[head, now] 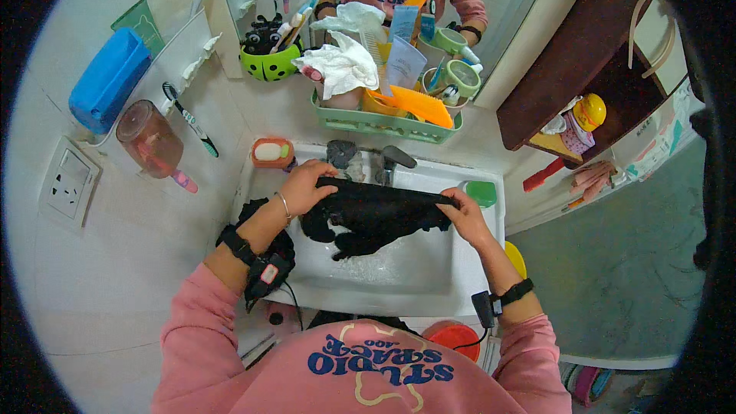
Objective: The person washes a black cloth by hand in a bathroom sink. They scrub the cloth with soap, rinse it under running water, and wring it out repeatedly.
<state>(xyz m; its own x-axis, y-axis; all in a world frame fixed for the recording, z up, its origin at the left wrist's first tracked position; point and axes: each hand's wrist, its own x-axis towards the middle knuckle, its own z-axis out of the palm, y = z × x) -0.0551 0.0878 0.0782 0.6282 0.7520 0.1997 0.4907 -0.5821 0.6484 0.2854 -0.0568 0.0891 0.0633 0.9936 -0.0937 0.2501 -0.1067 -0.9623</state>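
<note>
A black cloth garment [374, 215] is stretched between my two hands over the basin of a white sink [402, 279]. My left hand [307, 187] pinches its upper left end between thumb and fingers. At the other end, my right hand [467, 215] grips the cloth's upper right corner. The lower part of the cloth hangs down in loose folds toward the basin. Behind it stands the faucet [397, 160], at the sink's back edge. A second dark bundle of cloth [282, 250] lies over the sink's left rim, partly under my left forearm.
An orange soap dish [272, 152] and a grey rag [342, 155] sit at the sink's back left. A green soap block [481, 193] rests at the back right. Beyond is a green basket [385, 126] of toiletries. A dark wooden shelf [546, 86] juts in at right; a red bucket [454, 340] stands below.
</note>
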